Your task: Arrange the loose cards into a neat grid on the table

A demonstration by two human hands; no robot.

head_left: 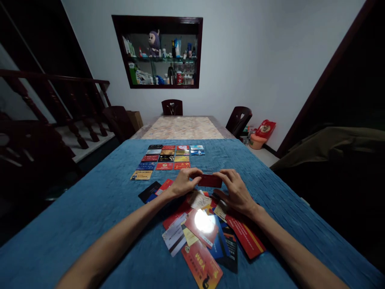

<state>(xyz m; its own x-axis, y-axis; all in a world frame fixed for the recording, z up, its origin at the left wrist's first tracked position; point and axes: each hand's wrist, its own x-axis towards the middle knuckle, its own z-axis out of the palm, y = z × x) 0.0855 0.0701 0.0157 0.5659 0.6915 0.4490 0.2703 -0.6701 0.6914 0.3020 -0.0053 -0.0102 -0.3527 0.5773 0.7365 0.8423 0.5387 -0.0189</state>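
Staircase railing (57, 86): dark wood, far left, well apart from the table.
Blue cloth (90, 216): covers the near end of the table; it gives the cards a soft bed to lie on.
Sorted grid (168, 157): cards laid flat in neat rows and columns beyond the hands, each apart from its neighbours, so every face shows.
Yellow card (141, 175): sits alone at the grid's near left corner, as if starting a new row.
Left hand (185, 182): thumb and fingers closed on the left end of the red card.
Red card (209, 180): held between both hands just above the cloth, long side level, between the grid and the pile.
Right hand (236, 188): fingertips pinch the card's right end, the other fingers loosely curled.
Loose pile (204, 233): overlapping cards, tilted every way, under and near the wrists, within easy reach.
Wall cabinet (158, 52): bottles and a plush toy inside.
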